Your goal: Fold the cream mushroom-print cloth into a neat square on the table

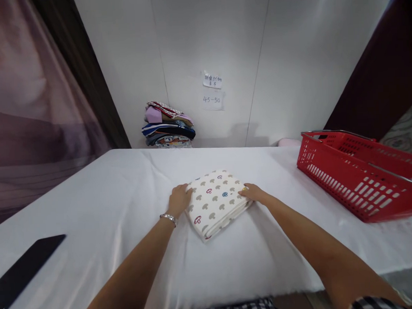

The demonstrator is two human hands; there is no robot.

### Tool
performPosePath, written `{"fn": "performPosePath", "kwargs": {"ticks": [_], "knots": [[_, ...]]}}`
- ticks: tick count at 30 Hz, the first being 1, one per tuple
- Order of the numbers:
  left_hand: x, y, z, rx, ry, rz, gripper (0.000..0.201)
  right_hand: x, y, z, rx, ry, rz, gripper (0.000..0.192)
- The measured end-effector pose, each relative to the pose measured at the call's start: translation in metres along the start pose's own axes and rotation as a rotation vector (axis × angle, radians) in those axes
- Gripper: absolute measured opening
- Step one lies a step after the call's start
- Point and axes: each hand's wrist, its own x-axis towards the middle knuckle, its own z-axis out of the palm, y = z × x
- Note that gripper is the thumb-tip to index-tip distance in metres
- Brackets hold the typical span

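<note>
A folded cream cloth (215,202) printed with small mushroom shapes lies on the white-covered table (108,190), turned at an angle. My left hand (179,199) rests against its left edge, fingers curled over the corner; a bracelet sits on that wrist. At the cloth's right edge my right hand (253,193) lies flat with its fingertips on the fabric. Both hands touch the cloth; I cannot tell whether either one grips it.
A red plastic basket (360,177) stands at the table's right side. A stack of folded clothes (168,126) sits against the back wall, under two paper notes (213,90). A flat black object (23,272) lies near the left front edge.
</note>
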Motion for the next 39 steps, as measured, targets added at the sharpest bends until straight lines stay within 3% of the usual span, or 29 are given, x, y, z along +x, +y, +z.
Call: {"fn": "performPosePath", "kwargs": {"ticks": [7, 11, 15, 18, 22, 27, 30, 34, 39], "knots": [[-0.049, 0.013, 0.001, -0.12, -0.121, -0.051, 0.057, 0.042, -0.003, -0.027, -0.004, 0.021, -0.034, 0.067], [-0.068, 0.016, 0.002, -0.2, -0.188, -0.075, 0.064, 0.045, -0.018, -0.028, -0.074, 0.026, -0.02, 0.061], [-0.06, 0.022, 0.005, -0.159, -0.051, 0.069, 0.063, 0.008, -0.054, -0.015, -0.133, 0.06, -0.128, 0.056], [-0.052, 0.029, 0.016, -0.07, -0.006, 0.251, 0.057, -0.043, -0.075, 0.009, -0.133, -0.018, -0.382, 0.06], [-0.051, 0.03, 0.032, -0.012, -0.022, 0.375, 0.05, -0.098, -0.078, 0.042, -0.175, -0.063, -0.546, 0.062], [-0.053, 0.024, 0.037, -0.029, 0.009, 0.408, 0.051, -0.114, -0.074, 0.051, -0.233, -0.007, -0.557, 0.059], [-0.052, 0.023, 0.034, -0.059, 0.014, 0.39, 0.05, -0.121, -0.075, 0.053, -0.241, 0.008, -0.577, 0.059], [-0.047, 0.026, 0.027, -0.136, -0.058, 0.21, 0.052, -0.137, -0.07, 0.063, -0.257, 0.036, -0.608, 0.059], [-0.056, 0.033, 0.019, -0.198, -0.152, 0.046, 0.055, -0.148, -0.043, 0.059, -0.264, 0.025, -0.627, 0.055]]}}
